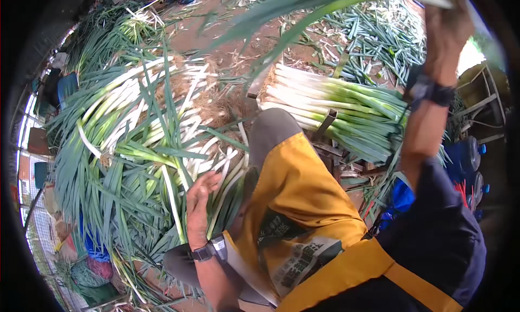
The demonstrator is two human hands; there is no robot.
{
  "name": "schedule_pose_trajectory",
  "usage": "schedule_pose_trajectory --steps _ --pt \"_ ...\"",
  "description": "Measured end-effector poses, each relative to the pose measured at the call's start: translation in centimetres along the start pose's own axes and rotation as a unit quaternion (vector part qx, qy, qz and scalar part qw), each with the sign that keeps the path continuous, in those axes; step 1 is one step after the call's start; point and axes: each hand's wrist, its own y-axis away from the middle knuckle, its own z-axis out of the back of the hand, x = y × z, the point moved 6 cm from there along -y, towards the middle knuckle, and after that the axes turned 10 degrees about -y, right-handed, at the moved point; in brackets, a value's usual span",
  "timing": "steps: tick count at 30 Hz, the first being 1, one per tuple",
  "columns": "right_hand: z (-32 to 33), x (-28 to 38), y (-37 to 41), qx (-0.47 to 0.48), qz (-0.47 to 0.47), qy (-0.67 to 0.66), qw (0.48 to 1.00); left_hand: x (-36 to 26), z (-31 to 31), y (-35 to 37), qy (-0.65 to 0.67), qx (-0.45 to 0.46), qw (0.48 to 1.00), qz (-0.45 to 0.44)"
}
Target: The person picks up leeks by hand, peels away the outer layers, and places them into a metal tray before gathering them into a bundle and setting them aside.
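At the left of the frame lies a big pile of leeks (pixel 135 117), white stems mixed with long green leaves, some with roots on them. At the lower centre the left hand (pixel 198 205) rests on this pile; its fingers are loose and a little apart, touching the leaves and closed around nothing. There is a wristwatch (pixel 209 252) on this arm.

Just right of it come a grey knee (pixel 271 130) and a yellow apron (pixel 303 193). Above the knee, at the centre right, a tidy bundle of leeks (pixel 330 109) lies across a dark metal frame (pixel 325 123), with the white ends pointing left.

At the upper right the right hand (pixel 445 33) is raised high and closed firmly around one leek (pixel 325 0), whose green leaves reach left along the top edge. Cut leaves (pixel 379 36) cover the ground below it. Blue bottles (pixel 468 155) stand at the far right.
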Motion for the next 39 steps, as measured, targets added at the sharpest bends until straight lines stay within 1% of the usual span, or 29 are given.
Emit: schedule_pose_trajectory --steps 1,2,3,5,7,8,9,10,11,12,13,14,15,16,17,18,19,21,22,23,26,29,30,31,32,35,36,39 --pt "1.2 1.4 -2.8 -0.072 -0.007 -0.101 0.992 0.5 0.3 -0.2 0.003 -0.014 1.000 0.020" --pt "5.0 0.7 -6.9 0.062 -0.012 -0.013 0.998 0.1 0.1 -0.5 -0.011 -0.014 1.000 0.022" --pt "5.5 3.3 -8.6 0.339 0.128 0.111 0.925 0.6 0.1 -0.9 -0.004 -0.015 0.999 0.031" --pt "6.7 0.6 -7.7 0.254 0.174 0.247 0.919 2.6 0.0 -1.8 0.011 -0.021 0.999 0.048" --pt "5.9 -2.8 -5.8 0.166 0.213 0.374 0.887 2.6 -0.7 -2.5 0.006 -0.019 0.998 0.056" --pt "4.6 -3.5 -4.2 0.237 0.138 0.407 0.871 2.8 -1.0 -2.9 0.006 -0.018 0.998 0.058" --pt "3.6 -4.3 -2.4 0.311 0.060 0.441 0.840 2.9 -1.4 -3.1 0.007 -0.018 0.998 0.061" --pt "2.7 -4.9 -0.3 0.378 -0.011 0.470 0.797 2.8 -1.6 -3.3 0.003 -0.019 0.998 0.061" --pt "8.8 -12.9 1.5 0.519 0.105 0.653 0.542 2.6 -1.9 -3.4 0.008 -0.020 0.998 0.065" --pt "6.5 -10.6 6.6 0.489 0.088 0.618 0.609 2.5 -2.2 -3.5 0.012 -0.021 0.997 0.070" --pt "9.0 -13.4 10.5 0.521 0.098 0.620 0.578 2.5 -2.4 -3.7 0.017 -0.023 0.997 0.075" --pt "8.9 -14.5 13.6 0.556 -0.063 0.665 0.494 2.5 -2.5 -3.8 0.021 -0.024 0.996 0.079" --pt "11.1 -17.0 17.5 0.586 -0.092 0.636 0.494 2.5 -2.5 -4.2 0.019 -0.027 0.996 0.081" --pt "11.8 -17.7 21.2 0.578 -0.042 0.640 0.505 2.2 -2.6 -4.7 0.016 -0.027 0.996 0.084" --pt "13.1 -19.6 24.8 0.594 -0.077 0.626 0.499 2.1 -2.6 -5.3 0.013 -0.027 0.996 0.086" --pt "14.0 -21.4 28.1 0.609 -0.122 0.622 0.477 2.2 -2.5 -6.2 0.010 -0.021 0.996 0.083" --pt "14.7 -22.7 31.0 0.601 -0.102 0.616 0.499 1.8 -2.5 -7.1 0.009 -0.022 0.997 0.076" --pt "15.0 -24.2 34.5 0.593 -0.148 0.594 0.523 -0.1 -3.2 -9.0 0.009 -0.024 0.998 0.064" --pt "15.3 -25.1 35.6 0.590 -0.170 0.594 0.519 -1.0 -3.5 -10.2 0.007 -0.018 0.998 0.057" --pt "15.6 -26.0 36.5 0.588 -0.194 0.594 0.514 -2.0 -3.9 -11.3 0.002 -0.008 0.999 0.048" --pt "15.4 -28.8 37.4 0.560 -0.249 0.583 0.534 -5.0 -5.4 -15.0 -0.018 0.028 0.999 0.033" --pt "13.5 -31.6 39.2 0.564 -0.209 0.572 0.558 -8.4 -8.4 -19.2 -0.093 0.099 0.991 0.005" --pt "12.5 -31.5 39.4 0.564 -0.223 0.545 0.580 -9.0 -9.8 -20.6 -0.107 0.122 0.987 0.021" --pt "11.7 -31.2 39.4 0.563 -0.236 0.516 0.601 -9.2 -11.2 -22.1 -0.139 0.150 0.979 0.010" --pt "12.5 -32.3 40.3 0.579 -0.264 0.504 0.584 -9.3 -12.5 -23.5 -0.171 0.178 0.969 0.001" --pt "12.4 -31.6 39.4 0.595 -0.251 0.481 0.593 -10.6 -17.0 -26.4 -0.268 0.265 0.926 -0.016" --pt "12.1 -31.1 39.0 0.607 -0.294 0.469 0.571 -11.0 -18.9 -27.6 -0.298 0.296 0.907 -0.026" --pt "13.0 -31.4 40.3 0.569 -0.210 0.504 0.615 -8.8 -24.6 -31.6 -0.397 0.341 0.847 -0.098"
